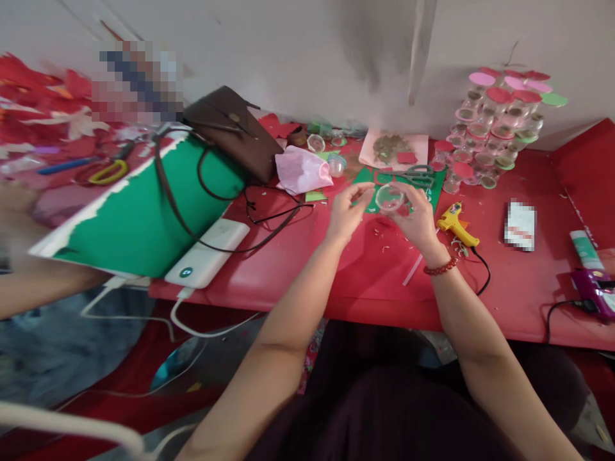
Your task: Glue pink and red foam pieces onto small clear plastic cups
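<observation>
A small clear plastic cup [389,200] is in my right hand [417,214], gripped at its right side between thumb and fingers. Its round rim faces me above the red table. My left hand [348,210] is just left of the cup, thumb and fingers apart and curved, with nothing visible in it. Beneath the hands lie a red sheet [365,269] and a green sheet [362,182] with cut-outs. Scissors [420,174] with grey-green handles rest behind the cup. To the right of my right hand is a yellow glue gun [457,225], a pale glue stick at its back.
On the right, a stack of clear cups with coloured discs [494,131] stands near a glue-stick tube [586,250] and a purple device [596,294]. Left are a brown bag [235,131] with a looping strap, a white power bank [206,253], a green board [144,211] and a person's arm [43,282].
</observation>
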`<state>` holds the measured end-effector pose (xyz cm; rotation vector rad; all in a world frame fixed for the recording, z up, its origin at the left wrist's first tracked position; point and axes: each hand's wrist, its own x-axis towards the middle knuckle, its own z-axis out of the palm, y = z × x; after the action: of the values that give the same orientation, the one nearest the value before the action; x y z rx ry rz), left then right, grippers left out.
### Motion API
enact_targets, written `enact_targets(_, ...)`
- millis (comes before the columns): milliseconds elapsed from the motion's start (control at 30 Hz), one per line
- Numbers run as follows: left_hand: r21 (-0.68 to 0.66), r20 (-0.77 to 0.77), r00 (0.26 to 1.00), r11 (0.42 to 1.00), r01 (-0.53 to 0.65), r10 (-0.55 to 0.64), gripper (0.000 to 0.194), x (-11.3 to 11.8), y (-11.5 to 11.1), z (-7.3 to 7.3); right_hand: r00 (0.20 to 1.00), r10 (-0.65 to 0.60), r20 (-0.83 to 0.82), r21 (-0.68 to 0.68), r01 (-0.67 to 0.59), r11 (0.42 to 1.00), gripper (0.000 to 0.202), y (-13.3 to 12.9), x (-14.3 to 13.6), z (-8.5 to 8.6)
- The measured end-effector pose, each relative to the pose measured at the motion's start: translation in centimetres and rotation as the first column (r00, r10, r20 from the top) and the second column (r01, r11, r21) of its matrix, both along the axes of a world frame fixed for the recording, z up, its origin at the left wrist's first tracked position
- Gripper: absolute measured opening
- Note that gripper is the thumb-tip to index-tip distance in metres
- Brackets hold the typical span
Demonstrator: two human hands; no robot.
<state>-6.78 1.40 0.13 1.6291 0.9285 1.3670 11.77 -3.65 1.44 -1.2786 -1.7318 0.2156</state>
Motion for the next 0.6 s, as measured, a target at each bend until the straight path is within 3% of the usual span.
enact_targets(133,-0.093,0.054,0.974,0.970,0.223,-0.219,0.056,0.6,-0.6,0.1,0.998,0.008,-0.059,-0.030,-0.010,1.000,0.046,-0.1,-0.4,-0.4)
enact_targets(267,-0.081,0.059,0.976,0.974,0.213,-0.209,0.058,1.1,-1.3,0.7,0.996,0.025,-0.086,-0.027,-0.027,0.999,0.048,-0.3,-1.0,-0.6)
enact_targets(367,-0.056,0.039,0.986,0.985,0.166,-0.164,0.052,0.6,-1.1,1.1,0.986,0.109,-0.128,-0.050,-0.116,0.992,0.049,-0.3,-0.8,-0.5)
enact_targets(467,-0.034,-0.009,0.987,0.986,0.162,-0.163,0.052,-0.4,-0.7,1.3,0.977,0.182,-0.111,-0.017,-0.185,0.983,0.034,0.0,-0.2,-0.4)
enact_targets(600,-0.029,-0.050,0.968,0.969,0.246,-0.247,0.054,-1.2,-0.2,1.2,0.987,0.161,-0.031,0.081,-0.158,0.984,0.017,0.2,0.5,-0.3)
